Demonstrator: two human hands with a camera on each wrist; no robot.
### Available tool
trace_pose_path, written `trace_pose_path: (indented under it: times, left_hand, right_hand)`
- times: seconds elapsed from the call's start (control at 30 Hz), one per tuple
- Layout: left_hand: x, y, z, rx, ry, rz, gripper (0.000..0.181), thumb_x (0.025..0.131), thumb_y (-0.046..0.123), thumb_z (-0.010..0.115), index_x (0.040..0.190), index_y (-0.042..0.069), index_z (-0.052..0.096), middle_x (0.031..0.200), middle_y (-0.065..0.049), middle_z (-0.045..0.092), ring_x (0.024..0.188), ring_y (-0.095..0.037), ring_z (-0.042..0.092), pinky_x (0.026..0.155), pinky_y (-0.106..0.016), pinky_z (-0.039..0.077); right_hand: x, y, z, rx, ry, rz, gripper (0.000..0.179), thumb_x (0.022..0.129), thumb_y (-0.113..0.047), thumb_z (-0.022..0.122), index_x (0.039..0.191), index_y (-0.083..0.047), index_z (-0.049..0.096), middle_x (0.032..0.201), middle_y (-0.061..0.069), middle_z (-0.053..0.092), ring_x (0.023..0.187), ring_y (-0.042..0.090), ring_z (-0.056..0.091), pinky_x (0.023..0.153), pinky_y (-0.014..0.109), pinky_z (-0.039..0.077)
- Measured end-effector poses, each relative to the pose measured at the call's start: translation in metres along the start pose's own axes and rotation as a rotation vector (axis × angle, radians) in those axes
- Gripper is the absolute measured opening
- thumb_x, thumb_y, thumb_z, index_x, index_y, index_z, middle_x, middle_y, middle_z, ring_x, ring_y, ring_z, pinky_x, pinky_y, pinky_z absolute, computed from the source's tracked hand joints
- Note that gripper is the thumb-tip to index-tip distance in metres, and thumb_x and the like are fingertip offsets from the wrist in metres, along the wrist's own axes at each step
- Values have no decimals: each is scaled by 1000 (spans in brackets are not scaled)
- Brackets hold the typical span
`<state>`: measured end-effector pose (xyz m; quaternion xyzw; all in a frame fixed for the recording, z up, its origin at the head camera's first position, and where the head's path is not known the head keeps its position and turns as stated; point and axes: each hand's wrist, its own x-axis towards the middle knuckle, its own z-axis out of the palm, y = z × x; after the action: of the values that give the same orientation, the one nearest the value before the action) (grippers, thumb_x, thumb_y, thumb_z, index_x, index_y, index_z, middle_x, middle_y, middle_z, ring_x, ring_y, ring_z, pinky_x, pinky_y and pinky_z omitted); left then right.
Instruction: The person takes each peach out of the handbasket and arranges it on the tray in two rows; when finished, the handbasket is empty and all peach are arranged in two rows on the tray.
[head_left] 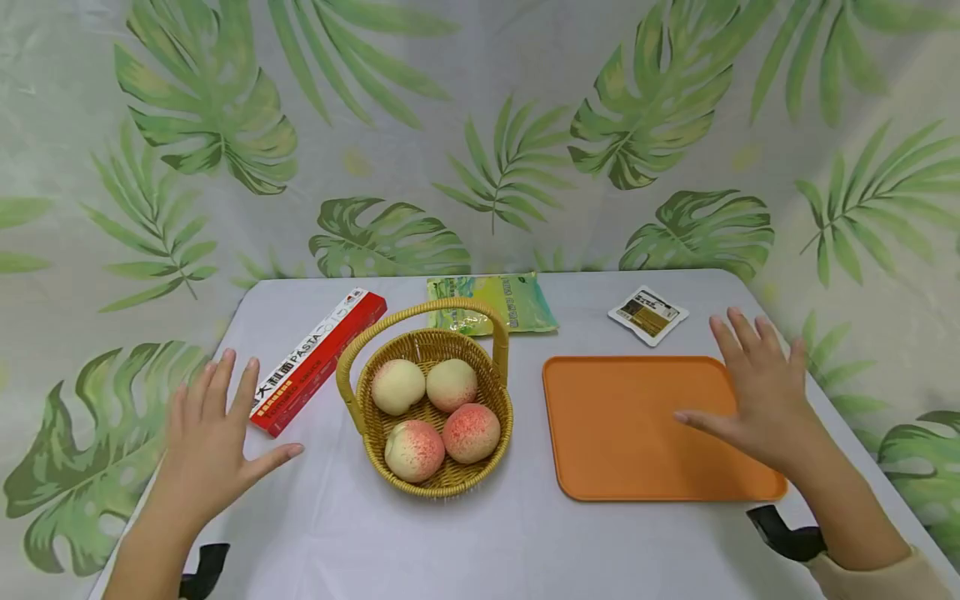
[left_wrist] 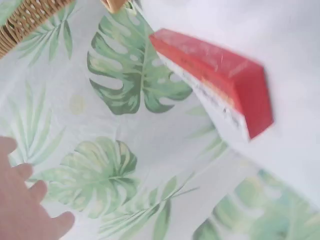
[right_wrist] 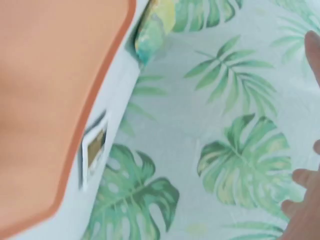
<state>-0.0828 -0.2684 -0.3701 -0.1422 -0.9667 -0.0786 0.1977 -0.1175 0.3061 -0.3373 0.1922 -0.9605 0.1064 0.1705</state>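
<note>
My left hand [head_left: 210, 446] is raised with fingers spread, holding nothing, nearest to a long red and white pasta box [head_left: 318, 362] that lies slanted on the table. Fingers of my right hand [head_left: 765, 400] are also spread, above the right part of an orange tray [head_left: 630, 429]. Between the hands stands a wicker basket [head_left: 498, 467] with a tall handle and several peaches [head_left: 471, 433] inside. In the left wrist view the red box [left_wrist: 215, 65] appears beside the fingertips' side of the table. The tray [right_wrist: 50, 100] fills the left of the right wrist view.
Behind the basket lies a green and yellow packet [head_left: 517, 302], partly hidden by the handle. A small white sachet [head_left: 648, 315] with a brown label is beyond the tray. White cloth [head_left: 480, 550] covers the table, and a leaf-patterned curtain [head_left: 525, 83] hangs behind it.
</note>
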Motion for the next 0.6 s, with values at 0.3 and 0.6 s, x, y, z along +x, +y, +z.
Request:
trace_pose_path:
  times: [0.3, 0.6]
  left_hand:
    - [-38, 61, 48, -452, 296, -149, 97, 75, 66, 52, 141, 4, 18, 145, -19, 8, 128, -40, 11, 99, -61, 14]
    - [-44, 113, 80, -699, 101, -355, 86, 72, 19, 76, 140, 11, 24, 144, -15, 9, 128, -35, 15, 91, -62, 27]
  right_hand:
    - [14, -48, 44, 269, 182, -338, 97, 76, -65, 53, 136, 6, 26, 143, 16, 24, 130, 34, 16, 105, 52, 3]
    - [26, -102, 95, 504, 21, -391, 89, 77, -53, 61, 139, -1, 24, 143, 12, 24, 130, 30, 20, 107, 38, 14]
